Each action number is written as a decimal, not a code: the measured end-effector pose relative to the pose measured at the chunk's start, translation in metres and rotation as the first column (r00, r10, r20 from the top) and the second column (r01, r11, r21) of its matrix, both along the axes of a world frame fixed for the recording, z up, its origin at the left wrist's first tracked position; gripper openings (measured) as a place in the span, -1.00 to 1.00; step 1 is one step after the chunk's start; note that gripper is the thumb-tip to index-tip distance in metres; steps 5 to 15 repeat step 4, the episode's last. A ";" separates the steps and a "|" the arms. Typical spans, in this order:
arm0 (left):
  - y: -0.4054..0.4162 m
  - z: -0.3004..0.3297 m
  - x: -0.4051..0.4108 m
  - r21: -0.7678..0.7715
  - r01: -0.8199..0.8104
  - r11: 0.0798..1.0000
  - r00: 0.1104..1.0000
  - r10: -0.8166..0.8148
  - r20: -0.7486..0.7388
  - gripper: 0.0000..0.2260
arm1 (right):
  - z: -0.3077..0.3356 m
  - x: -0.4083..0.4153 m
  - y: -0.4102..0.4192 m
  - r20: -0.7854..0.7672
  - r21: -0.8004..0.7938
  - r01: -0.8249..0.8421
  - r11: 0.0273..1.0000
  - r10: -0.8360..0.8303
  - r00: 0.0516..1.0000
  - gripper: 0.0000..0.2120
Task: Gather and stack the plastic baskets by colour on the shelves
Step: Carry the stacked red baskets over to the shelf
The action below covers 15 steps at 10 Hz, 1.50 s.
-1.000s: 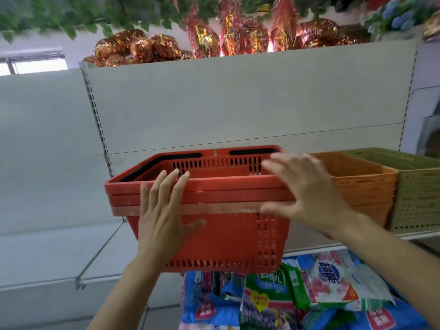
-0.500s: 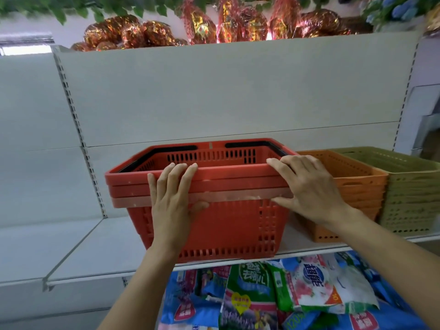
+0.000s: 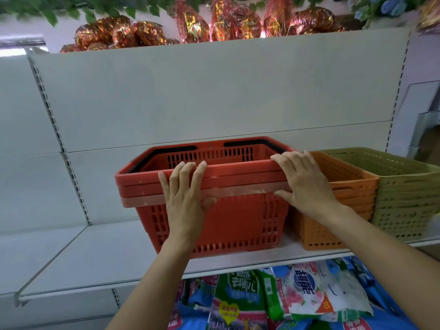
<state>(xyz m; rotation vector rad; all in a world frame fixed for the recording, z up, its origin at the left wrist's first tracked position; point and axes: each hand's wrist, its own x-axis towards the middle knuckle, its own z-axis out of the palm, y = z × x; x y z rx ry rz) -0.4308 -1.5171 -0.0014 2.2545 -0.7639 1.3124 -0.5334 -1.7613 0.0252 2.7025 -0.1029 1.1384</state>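
Red stack [image 3: 221, 210] sits on the shelf [image 3: 273, 256], centre frame, its right side tight against the orange stack [image 3: 342, 201], with the green stack [image 3: 409, 196] beyond at far right: one colour per pile. Left hand [image 3: 184, 203] lies flat on the near wall, fingers spread over the rim, thumb pressed below it. Right hand [image 3: 302, 186] drapes open over the right corner, gripping nothing. Looks like squaring the stack and nudging it back. Detergent bags [image 3: 297, 296] fill the lower frame.
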 end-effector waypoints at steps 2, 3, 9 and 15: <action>0.003 -0.005 -0.005 0.034 -0.006 0.999 0.999 0.007 -0.036 -0.21 | 0.001 -0.004 0.012 -0.106 0.029 0.089 0.996 -0.086 0.991 -0.08; 0.004 0.007 -0.019 0.026 0.021 0.999 0.993 -0.018 -0.115 -0.24 | 0.011 -0.020 0.026 -0.218 0.158 0.106 0.982 -0.070 0.974 -0.02; 0.015 -0.009 -0.041 -0.007 0.118 0.993 0.964 -0.116 -0.239 -0.34 | 0.009 -0.040 0.041 -0.256 0.221 0.089 0.971 -0.030 0.966 -0.07; 0.015 -0.009 -0.041 -0.007 0.118 0.993 0.964 -0.116 -0.239 -0.34 | 0.009 -0.040 0.041 -0.256 0.221 0.089 0.971 -0.030 0.966 -0.07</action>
